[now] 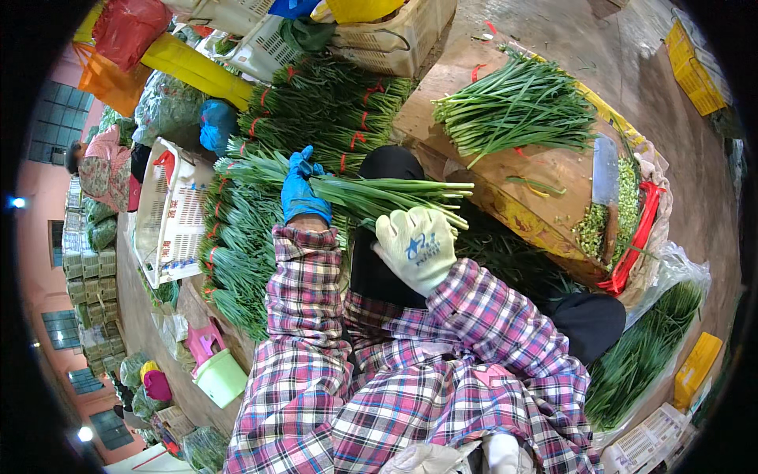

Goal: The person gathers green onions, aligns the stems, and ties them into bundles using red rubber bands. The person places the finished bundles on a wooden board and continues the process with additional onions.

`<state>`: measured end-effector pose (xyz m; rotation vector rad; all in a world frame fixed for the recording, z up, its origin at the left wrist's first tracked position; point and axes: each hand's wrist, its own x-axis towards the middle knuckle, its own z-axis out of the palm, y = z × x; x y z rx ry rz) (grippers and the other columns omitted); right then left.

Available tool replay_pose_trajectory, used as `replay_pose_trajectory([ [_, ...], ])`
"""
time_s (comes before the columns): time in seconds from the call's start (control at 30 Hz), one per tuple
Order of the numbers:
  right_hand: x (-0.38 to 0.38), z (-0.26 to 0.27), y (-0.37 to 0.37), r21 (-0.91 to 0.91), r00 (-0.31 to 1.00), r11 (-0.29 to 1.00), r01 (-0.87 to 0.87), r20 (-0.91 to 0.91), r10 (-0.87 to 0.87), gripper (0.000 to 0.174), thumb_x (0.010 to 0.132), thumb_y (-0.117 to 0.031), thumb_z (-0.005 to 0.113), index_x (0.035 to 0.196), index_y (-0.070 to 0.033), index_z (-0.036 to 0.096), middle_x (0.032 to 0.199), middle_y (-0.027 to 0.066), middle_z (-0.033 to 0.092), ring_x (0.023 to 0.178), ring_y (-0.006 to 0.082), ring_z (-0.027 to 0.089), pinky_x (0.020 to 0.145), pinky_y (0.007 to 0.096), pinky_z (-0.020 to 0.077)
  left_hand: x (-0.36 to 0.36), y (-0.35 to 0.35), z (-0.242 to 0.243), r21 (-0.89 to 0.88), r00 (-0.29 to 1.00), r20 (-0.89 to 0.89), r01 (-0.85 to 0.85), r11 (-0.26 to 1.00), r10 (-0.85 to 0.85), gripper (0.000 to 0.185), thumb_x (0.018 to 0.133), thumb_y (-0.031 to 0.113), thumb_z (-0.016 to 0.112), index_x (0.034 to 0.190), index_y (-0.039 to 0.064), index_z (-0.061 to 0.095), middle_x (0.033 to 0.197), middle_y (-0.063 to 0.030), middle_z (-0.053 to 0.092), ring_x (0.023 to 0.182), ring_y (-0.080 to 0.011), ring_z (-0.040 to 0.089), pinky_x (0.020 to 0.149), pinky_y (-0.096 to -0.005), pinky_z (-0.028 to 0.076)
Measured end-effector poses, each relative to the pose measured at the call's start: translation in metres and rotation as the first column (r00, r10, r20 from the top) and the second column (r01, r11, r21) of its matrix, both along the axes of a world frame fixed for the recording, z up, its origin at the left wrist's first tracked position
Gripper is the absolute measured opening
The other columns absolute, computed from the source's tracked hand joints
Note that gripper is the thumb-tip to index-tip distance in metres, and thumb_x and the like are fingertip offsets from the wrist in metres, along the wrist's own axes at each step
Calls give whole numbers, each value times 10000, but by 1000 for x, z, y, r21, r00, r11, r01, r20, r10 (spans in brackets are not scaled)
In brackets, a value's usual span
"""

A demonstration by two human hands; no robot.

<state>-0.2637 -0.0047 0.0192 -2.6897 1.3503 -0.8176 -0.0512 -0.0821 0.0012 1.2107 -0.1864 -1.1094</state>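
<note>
My left hand [305, 188], in a blue rubber glove, grips a loose bunch of garlic chives [388, 194] held level above my lap. The leafy tops point left and the pale cut ends right. Against the underside of the stalks near those ends is my right hand [416, 246], in a cream knit glove with blue print; its fingers are curled, and whether they pinch any stalk is hidden. Stacks of chive bundles tied with red bands [331, 118] lie just beyond my left hand. A larger pile of chives [518, 106] rests on a wooden board [474, 83] at the upper right.
A cleaver [605, 172] lies on the board beside chopped trimmings [626, 183] and red ties [636, 237]. More chives [645, 355] sit in clear plastic at lower right. White crates [177, 219], a green bin [220, 378] and another person [106, 166] are to the left.
</note>
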Motion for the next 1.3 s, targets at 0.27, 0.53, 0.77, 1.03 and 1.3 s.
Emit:
replay_pose_trajectory([
  [0.27, -17, -1, -8, -71, 965, 986, -151, 206, 163, 225, 618, -143, 697, 720, -142, 497, 697, -4, 489, 688, 196, 534, 582, 330, 417, 7, 0, -10, 10, 997, -45, 55, 998, -55, 304, 923, 321, 553, 1118, 92, 601, 671, 26, 413, 640, -115, 438, 624, -324, 438],
  [0.53, -8, -13, -9, -114, 992, 987, -114, 49, 120, 195, 699, -159, 584, 888, -110, 579, 689, -13, 513, 667, 162, 540, 689, 327, 424, 5, 1, -5, 11, 998, 41, 49, 999, -50, 279, 937, 277, 529, 1124, 87, 608, 700, 20, 454, 634, -112, 446, 648, -310, 455],
  [0.77, -56, 4, 18, 74, 739, 913, -400, 616, 274, 149, 631, -63, 715, 736, -84, 611, 649, 45, 570, 604, 253, 542, 541, 385, 401, 14, 2, -12, -6, 993, -68, 92, 996, -92, 347, 903, 213, 522, 1222, 79, 518, 594, 9, 434, 535, -144, 412, 652, -348, 455],
  [1.03, -138, 3, 43, 639, 837, 750, -169, 495, -232, 78, 741, -100, 673, 796, -49, 656, 734, 83, 616, 701, 256, 598, 635, 351, 466, 18, 2, -22, -116, 971, -198, 113, 987, -134, 310, 940, 190, 451, 1214, 56, 507, 540, 7, 392, 465, -146, 352, 564, -317, 419],
  [1.3, -77, 6, 16, 225, 995, 971, 80, 37, -90, 248, 703, -243, 710, 846, -107, 559, 807, 43, 583, 687, 237, 590, 593, 359, 470, 11, 7, -13, -170, 988, -101, 101, 980, -119, 461, 906, 242, 565, 1306, 53, 434, 585, -21, 527, 519, -184, 529, 546, -341, 504],
])
